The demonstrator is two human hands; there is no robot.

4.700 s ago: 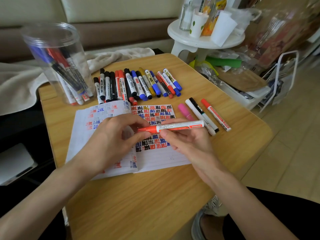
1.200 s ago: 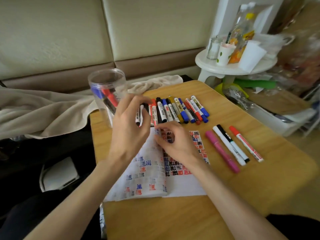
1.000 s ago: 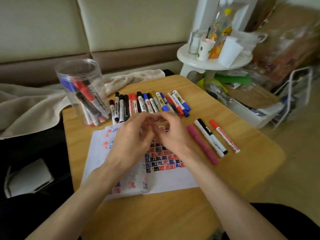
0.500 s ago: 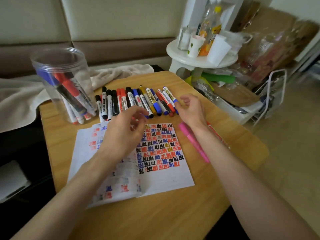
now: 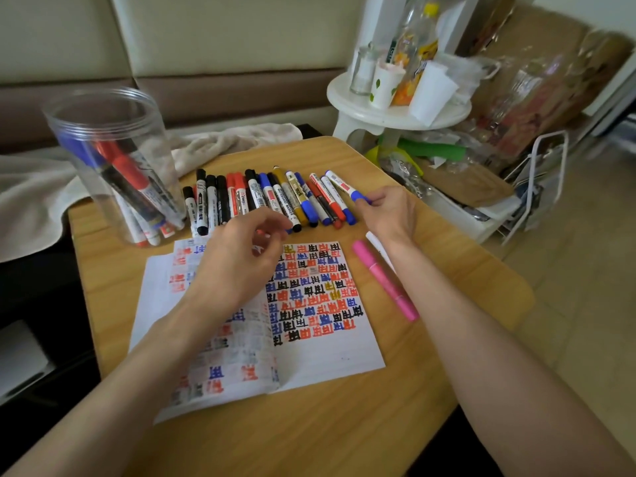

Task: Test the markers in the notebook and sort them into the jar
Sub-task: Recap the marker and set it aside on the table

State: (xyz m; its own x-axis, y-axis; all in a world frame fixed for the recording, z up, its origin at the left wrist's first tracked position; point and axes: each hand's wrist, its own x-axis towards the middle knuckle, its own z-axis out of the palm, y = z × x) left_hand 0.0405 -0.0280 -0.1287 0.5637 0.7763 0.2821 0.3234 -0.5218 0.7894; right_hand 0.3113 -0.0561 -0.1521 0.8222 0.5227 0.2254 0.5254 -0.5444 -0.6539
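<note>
1. The right hand (image 5: 390, 213) pinches the blue cap end of a blue-capped marker (image 5: 340, 185) between thumb and fingertips; the marker's white barrel slants away from the hand, to its far left
2. The left hand (image 5: 241, 266) hovers palm down with its fingers loosely curled, and nothing shows in its grasp
3. Under the left hand lies the open notebook (image 5: 320, 346), flat on the wooden worktop (image 5: 327, 435); its right page, between the two forearms, is packed with red, blue and black test marks, with a few yellow ones
4. Just beyond both hands a row of markers (image 5: 261, 197) lies side by side on the worktop, capped in black, red, blue and yellow; the pinched marker is at the row's right end
5. Far left of the left hand stands the clear plastic jar (image 5: 103, 139), upright, holding several leaning markers (image 5: 130, 180)
6. Just left of the right forearm lies a pink marker (image 5: 387, 282); a white marker (image 5: 372, 239) is mostly hidden under the right wrist
7. Beyond the right hand, off the worktop, a round white side table (image 5: 378, 115) carries cups and bottles
8. A beige cloth (image 5: 234, 142) lies behind the row
</note>
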